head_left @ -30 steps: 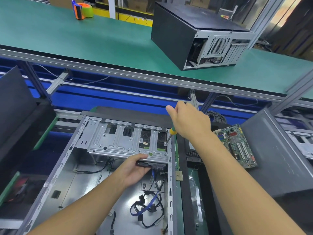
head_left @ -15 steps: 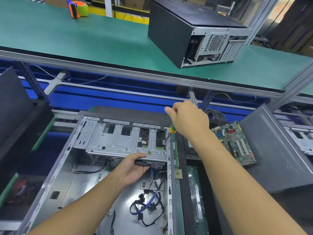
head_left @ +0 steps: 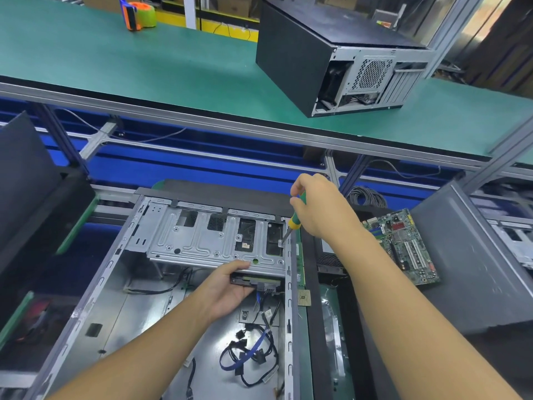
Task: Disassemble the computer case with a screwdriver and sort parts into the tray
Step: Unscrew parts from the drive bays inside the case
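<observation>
Computer case point(head_left: 115, 298) lies open on its side right in front of the person, lower than the green worktop point(head_left: 144, 67). The right hand point(head_left: 320, 209) is curled tight round a green and yellow screwdriver point(head_left: 294, 222), whose tip sits on a small tab at the right end of the metal drive cage point(head_left: 202, 243). The left hand point(head_left: 227, 287) grips a black part point(head_left: 245, 281) under the cage's near edge, thumb on top of that edge, fingers curled below. Loose cables point(head_left: 248, 356) lie on the case floor. A circuit board point(head_left: 403, 246) lies to the right. A second case point(head_left: 331, 53) and a tape dispenser point(head_left: 140, 13) stand on the worktop.
</observation>
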`<state>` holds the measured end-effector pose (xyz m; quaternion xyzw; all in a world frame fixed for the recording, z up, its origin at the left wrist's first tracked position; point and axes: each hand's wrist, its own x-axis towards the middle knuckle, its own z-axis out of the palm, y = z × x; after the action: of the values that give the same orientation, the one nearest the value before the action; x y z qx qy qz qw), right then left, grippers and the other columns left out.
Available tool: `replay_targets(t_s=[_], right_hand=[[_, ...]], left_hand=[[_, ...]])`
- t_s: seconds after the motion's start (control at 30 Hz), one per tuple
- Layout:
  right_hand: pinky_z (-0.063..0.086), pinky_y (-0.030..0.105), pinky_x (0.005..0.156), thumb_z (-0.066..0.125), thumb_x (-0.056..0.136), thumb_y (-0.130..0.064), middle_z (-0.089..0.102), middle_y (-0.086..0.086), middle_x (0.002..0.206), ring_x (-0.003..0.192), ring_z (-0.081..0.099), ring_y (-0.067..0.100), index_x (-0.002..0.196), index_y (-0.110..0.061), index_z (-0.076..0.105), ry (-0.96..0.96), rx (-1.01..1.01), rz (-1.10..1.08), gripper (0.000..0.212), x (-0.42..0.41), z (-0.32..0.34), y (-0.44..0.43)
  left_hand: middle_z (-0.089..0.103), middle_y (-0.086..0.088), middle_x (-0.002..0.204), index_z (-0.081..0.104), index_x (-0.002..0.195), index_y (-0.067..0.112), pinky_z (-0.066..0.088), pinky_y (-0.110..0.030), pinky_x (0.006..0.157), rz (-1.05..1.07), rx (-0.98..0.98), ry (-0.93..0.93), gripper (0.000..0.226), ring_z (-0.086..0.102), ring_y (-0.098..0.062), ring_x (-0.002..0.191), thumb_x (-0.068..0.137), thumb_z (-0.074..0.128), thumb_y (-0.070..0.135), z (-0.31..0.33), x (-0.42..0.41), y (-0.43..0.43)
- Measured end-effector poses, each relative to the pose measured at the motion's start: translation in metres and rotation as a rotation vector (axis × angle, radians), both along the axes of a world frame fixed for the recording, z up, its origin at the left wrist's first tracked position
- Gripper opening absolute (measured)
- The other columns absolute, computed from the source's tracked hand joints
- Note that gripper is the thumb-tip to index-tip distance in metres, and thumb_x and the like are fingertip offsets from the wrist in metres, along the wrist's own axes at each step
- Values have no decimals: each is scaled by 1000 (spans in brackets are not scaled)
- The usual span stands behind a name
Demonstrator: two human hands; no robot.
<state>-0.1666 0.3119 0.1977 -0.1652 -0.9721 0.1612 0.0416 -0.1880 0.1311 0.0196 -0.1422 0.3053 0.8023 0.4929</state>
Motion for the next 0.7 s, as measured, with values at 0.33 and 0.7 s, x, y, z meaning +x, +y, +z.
replay_targets(t_s=[0.33,0.7], right_hand=[[45,37,75,54,101,-23,50,-2,105,91,52,22,105,-20,59,7,8,27,7,0,0,0],[42,35,74,57,100,-22,52,-3,105,91,50,19,97,-24,58,30,-77,5,4,5,10,2]], left_hand=[[64,-8,123,46,136,5,49,-41,96,-259,-756,456,114,65,-25,105,58,68,86,11,19,-34],[64,13,70,65,86,26,43,-17,59,-344,-860,1420,10,53,1,57,92,66,33,91,3,-7]])
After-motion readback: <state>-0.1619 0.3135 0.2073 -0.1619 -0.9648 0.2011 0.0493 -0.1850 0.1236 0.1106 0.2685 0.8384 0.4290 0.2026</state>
